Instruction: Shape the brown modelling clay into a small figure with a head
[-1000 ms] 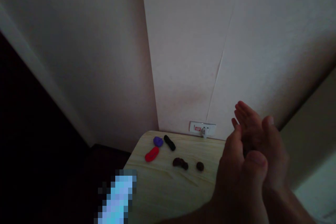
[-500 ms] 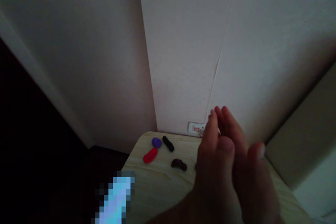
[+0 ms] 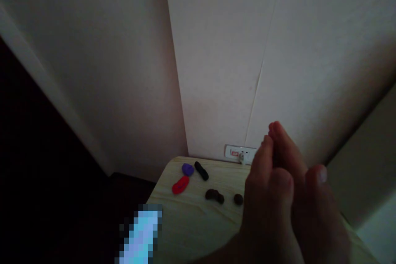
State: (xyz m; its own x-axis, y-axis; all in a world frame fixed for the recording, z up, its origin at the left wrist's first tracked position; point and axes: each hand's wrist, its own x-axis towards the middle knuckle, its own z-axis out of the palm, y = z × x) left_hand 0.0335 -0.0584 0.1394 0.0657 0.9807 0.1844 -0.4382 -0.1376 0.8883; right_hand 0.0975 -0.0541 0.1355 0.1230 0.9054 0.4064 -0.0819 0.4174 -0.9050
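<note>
My left hand (image 3: 267,210) and right hand (image 3: 318,218), bare, raised and set palm toward palm, with fingers extended, close together and directed up and away from me; my left thumb (image 3: 283,181) and right thumb (image 3: 318,175) lie uppermost, side by side and apart; my left forearm (image 3: 218,255) enters from below; the space between my palms is hidden

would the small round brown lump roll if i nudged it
The small round brown lump looks roundish, so it may roll a little on the smooth-looking tabletop. Its matte, clay-like look suggests it could dent under a firm push.
</note>
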